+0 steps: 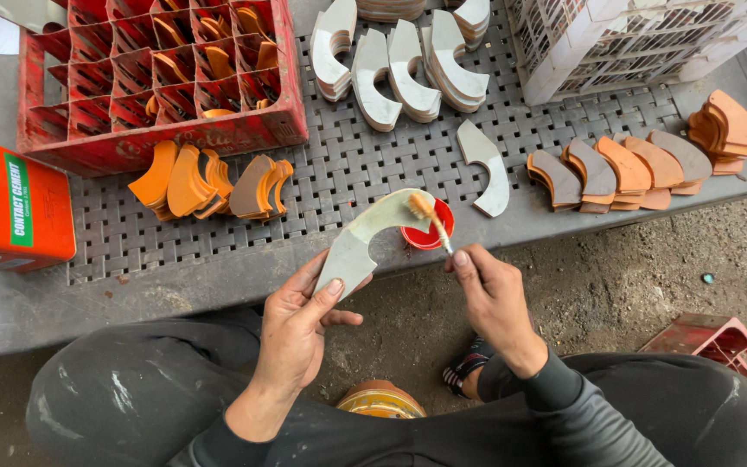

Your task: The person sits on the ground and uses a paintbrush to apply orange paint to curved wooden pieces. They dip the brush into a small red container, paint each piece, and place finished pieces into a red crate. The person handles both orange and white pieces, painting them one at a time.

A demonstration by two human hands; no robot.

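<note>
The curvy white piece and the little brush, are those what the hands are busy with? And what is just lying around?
In use:
left hand holding curved white piece
right hand holding brush
small red cup under the brush

Lying about:
white pieces
orange pieces
brown and orange pieces
red crate
white crate
orange can

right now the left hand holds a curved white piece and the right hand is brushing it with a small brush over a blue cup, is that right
Not quite: the cup under the brush is red, not blue. The head view shows it on the edge of the grey mat. The rest stands: the left hand holds the curved white piece, and the right hand holds the small brush with its bristles on that piece.
</note>
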